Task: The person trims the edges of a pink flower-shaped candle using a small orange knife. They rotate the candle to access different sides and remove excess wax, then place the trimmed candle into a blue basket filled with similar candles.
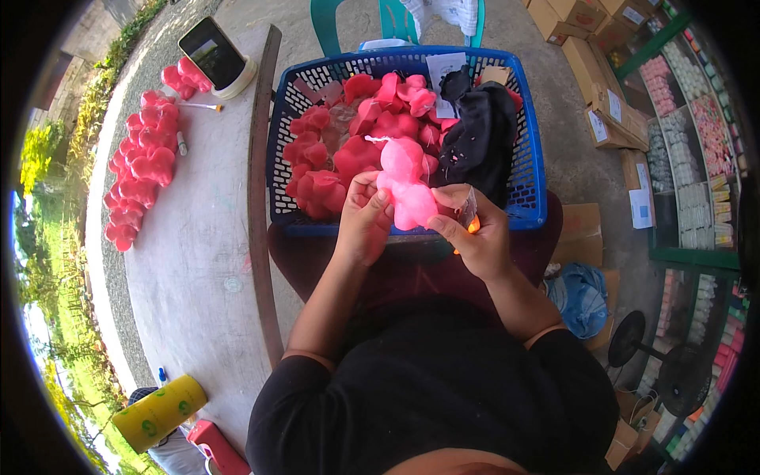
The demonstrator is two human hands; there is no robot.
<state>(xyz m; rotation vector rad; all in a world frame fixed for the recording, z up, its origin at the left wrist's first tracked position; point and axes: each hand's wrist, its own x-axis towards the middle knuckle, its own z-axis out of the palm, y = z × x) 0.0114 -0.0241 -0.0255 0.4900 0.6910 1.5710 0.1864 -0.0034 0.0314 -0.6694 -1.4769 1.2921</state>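
Between both hands is a pink moulded candle [404,172] with rounded lobes and a white wick at its far end. My left hand [367,217] grips its left side. The thumb and fingertips of my right hand [478,228] pinch its lower right side. Tucked in the right hand is a small orange-handled tool [474,224] with a greyish flat part, its kind partly hidden by the fingers. Below the candle, a blue plastic basket [528,205] on my lap holds several similar pink candles [359,155], a black cloth [481,133] and a white paper [445,68].
On the left, a grey table [202,237] bears a row of pink candles [142,160], a brush [200,106], a propped phone [212,53] and a yellow roll [159,412]. A teal chair [395,21] stands ahead. Cardboard boxes [599,89], shelves [683,255] and a black fan [683,380] line the right.
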